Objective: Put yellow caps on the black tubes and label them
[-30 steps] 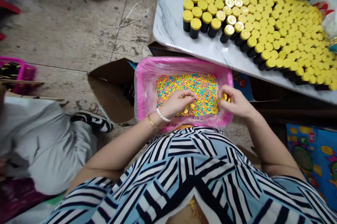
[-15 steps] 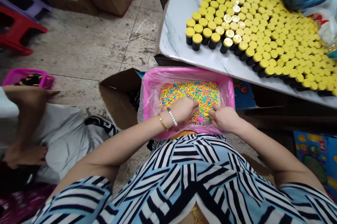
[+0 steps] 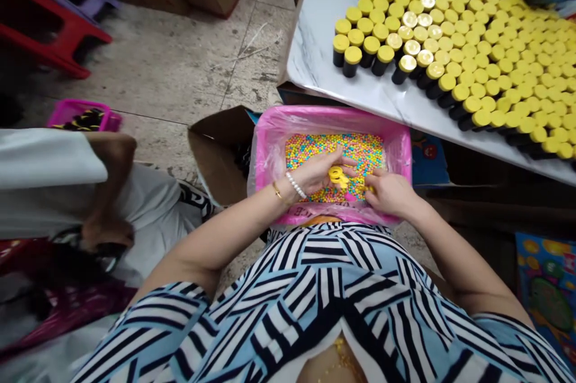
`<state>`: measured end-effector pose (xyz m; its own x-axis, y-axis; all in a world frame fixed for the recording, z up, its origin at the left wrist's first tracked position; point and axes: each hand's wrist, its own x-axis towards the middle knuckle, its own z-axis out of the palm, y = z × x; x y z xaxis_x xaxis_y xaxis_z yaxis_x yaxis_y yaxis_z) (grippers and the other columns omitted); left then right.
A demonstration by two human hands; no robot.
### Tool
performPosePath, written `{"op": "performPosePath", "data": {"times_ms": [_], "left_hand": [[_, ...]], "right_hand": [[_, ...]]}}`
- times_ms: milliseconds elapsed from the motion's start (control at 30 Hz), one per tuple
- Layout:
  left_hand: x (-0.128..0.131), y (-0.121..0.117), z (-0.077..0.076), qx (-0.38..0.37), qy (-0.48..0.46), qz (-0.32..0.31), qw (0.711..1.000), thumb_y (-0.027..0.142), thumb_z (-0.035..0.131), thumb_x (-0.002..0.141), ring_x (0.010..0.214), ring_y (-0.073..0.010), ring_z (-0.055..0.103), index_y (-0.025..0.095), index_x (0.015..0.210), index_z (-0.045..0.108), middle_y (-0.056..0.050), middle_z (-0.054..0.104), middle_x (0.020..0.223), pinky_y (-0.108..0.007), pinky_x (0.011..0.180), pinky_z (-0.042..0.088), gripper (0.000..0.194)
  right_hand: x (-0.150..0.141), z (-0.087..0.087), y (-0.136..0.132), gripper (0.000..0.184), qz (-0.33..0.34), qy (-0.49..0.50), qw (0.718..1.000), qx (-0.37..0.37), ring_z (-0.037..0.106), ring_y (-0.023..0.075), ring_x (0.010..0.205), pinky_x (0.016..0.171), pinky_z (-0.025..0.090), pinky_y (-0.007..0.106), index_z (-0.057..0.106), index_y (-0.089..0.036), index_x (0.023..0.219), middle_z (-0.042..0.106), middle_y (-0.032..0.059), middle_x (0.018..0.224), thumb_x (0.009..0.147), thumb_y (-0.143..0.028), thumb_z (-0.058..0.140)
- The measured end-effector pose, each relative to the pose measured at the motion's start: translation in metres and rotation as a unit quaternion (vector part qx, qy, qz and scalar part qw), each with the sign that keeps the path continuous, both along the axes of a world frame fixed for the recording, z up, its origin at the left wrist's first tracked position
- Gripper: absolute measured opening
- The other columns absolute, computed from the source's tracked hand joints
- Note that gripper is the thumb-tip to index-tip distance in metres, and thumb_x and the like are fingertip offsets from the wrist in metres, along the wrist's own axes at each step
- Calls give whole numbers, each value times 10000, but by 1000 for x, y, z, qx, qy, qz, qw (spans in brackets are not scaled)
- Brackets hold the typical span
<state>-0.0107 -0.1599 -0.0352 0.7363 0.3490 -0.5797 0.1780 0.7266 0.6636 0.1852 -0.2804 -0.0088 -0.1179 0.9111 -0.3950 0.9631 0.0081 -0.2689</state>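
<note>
A pink plastic basin lined with clear plastic holds a bed of small multicoloured balls, like candy beads. Over the balls, my left hand is turned partly palm up, its fingers loosely curled around several yellow plastic pieces, one of them ring-shaped. My right hand is at the basin's right side with its fingers pinched together; a bit of yellow shows at the fingertips, too small to name. A pink piece lies on the balls between the hands.
Many black tubes with yellow caps stand on the marbled white table. An open cardboard box is left of the basin. Another person's hand is at far left, near a small pink basket and a red stool.
My left hand has turned from knuckles up to palm up, and yellow pieces now show in it. My right hand's fingers have drawn closer together. The whole view has shifted slightly.
</note>
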Motion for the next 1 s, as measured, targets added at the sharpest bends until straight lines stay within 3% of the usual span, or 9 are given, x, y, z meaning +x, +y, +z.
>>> {"op": "performPosePath", "data": {"times_ms": [67, 167, 333, 500, 600, 667, 733, 900, 1000], "left_hand": [[-6, -4, 3, -64, -34, 67, 995, 652, 590, 915, 769, -187, 688, 117, 977, 741, -152, 751, 926, -277, 651, 557, 559], [-7, -16, 5, -62, -59, 125, 988, 580, 712, 866, 862, -194, 685, 115, 929, 741, -139, 734, 958, -296, 734, 572, 470], [0, -32, 1, 31, -112, 175, 978, 337, 906, 697, 766, -112, 616, 119, 920, 729, -43, 681, 902, -244, 709, 513, 359], [0, -26, 11, 0, -129, 280, 951, 224, 816, 764, 737, -95, 598, 122, 877, 676, -21, 637, 861, -239, 693, 527, 207], [1, -27, 20, -7, -163, 270, 949, 219, 737, 826, 825, -123, 633, 119, 891, 670, -58, 661, 953, -243, 710, 546, 137], [3, -29, 21, -5, -164, 270, 949, 257, 688, 864, 889, -146, 647, 126, 894, 662, -72, 673, 996, -263, 737, 559, 137], [1, -28, 16, 28, -135, 288, 948, 285, 668, 874, 886, -145, 642, 141, 884, 645, -57, 676, 973, -283, 770, 558, 146], [-10, -16, -5, 260, -19, 246, 934, 285, 752, 805, 803, -112, 574, 136, 859, 687, -13, 660, 849, -232, 780, 466, 171], [-5, -18, -8, 218, -59, 216, 950, 354, 736, 829, 695, -95, 532, 133, 816, 679, 3, 624, 758, -217, 692, 422, 229]], "right_hand": [[5, 4, 1, 181, -44, 166, 985, 20, 600, 175, 728, 668, 434, 269, 606, -185, 789, 621, 38, 782, 899, -306, 528], [-1, 2, 5, 231, -157, 392, 906, -23, 504, 125, 558, 554, 399, 230, 545, -210, 776, 535, -38, 632, 929, -380, 514], [-29, -5, 17, 227, -294, 495, 817, 4, 451, 81, 477, 440, 333, 181, 592, -217, 953, 579, -51, 684, 873, -425, 632], [-26, 0, 22, 331, -401, 653, 641, -43, 408, 49, 438, 334, 181, 147, 571, -217, 1015, 616, -28, 827, 709, -303, 662], [-24, 1, 22, 348, -396, 715, 573, -60, 356, 33, 437, 319, 160, 142, 582, -205, 968, 602, -29, 840, 626, -246, 632], [-25, 1, 23, 358, -392, 726, 562, -47, 371, 31, 459, 315, 166, 135, 604, -201, 986, 628, -11, 907, 629, -233, 617], [-25, 1, 23, 376, -395, 718, 573, -32, 437, 41, 504, 307, 172, 134, 630, -198, 1018, 655, 18, 1009, 644, -228, 620], [-16, -1, 21, 304, -425, 637, 640, 59, 525, 53, 527, 309, 219, 142, 672, -184, 994, 670, 35, 1038, 695, -235, 680], [-22, -6, 21, 306, -401, 625, 670, 29, 532, 58, 512, 314, 230, 149, 669, -189, 1021, 671, 30, 985, 797, -394, 705]]}}
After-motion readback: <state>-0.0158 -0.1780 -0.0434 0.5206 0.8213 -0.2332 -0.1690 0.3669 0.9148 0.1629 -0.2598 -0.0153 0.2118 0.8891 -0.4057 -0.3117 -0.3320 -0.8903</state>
